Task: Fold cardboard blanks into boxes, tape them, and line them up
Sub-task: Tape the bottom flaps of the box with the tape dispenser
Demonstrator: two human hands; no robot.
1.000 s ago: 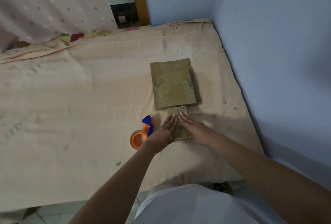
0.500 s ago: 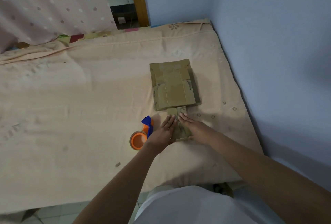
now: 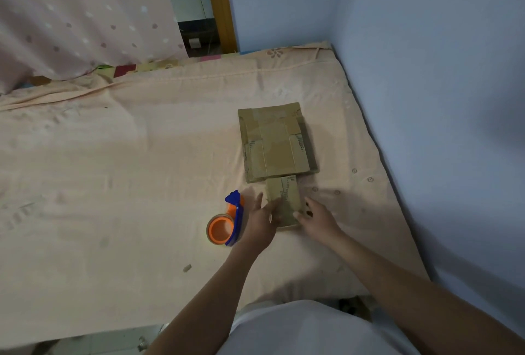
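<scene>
Small cardboard box (image 3: 284,201): sits on the bed between the two hands, close to the person's edge of the mattress, its far end touching or just short of the flat stack.
Left hand (image 3: 260,219): lies against the box's left side, fingers (image 3: 271,208) stretched out fairly straight and overlapping the near-left part of the cardboard; the thumb points away toward the tape.
Right hand (image 3: 316,218): rests at the box's right side, fingers loosely bent, fingertips (image 3: 297,215) touching the near-right edge; whether they truly pinch the cardboard I cannot tell.
Flat cardboard blanks (image 3: 275,141): a stack lying flat just beyond the small box, nearer the wall side of the bed, with strips of tape showing on the top sheet.
Tape dispenser (image 3: 227,221): orange roll in a blue holder, just left of the left hand, apparently not touching it.
Bed (image 3: 113,170): covered with a pale peach sheet, rumpled in places, a small scrap lying near the front edge.
Surroundings: blue wall (image 3: 426,70) along the right, a dotted pink curtain (image 3: 71,14) at the far left.
</scene>
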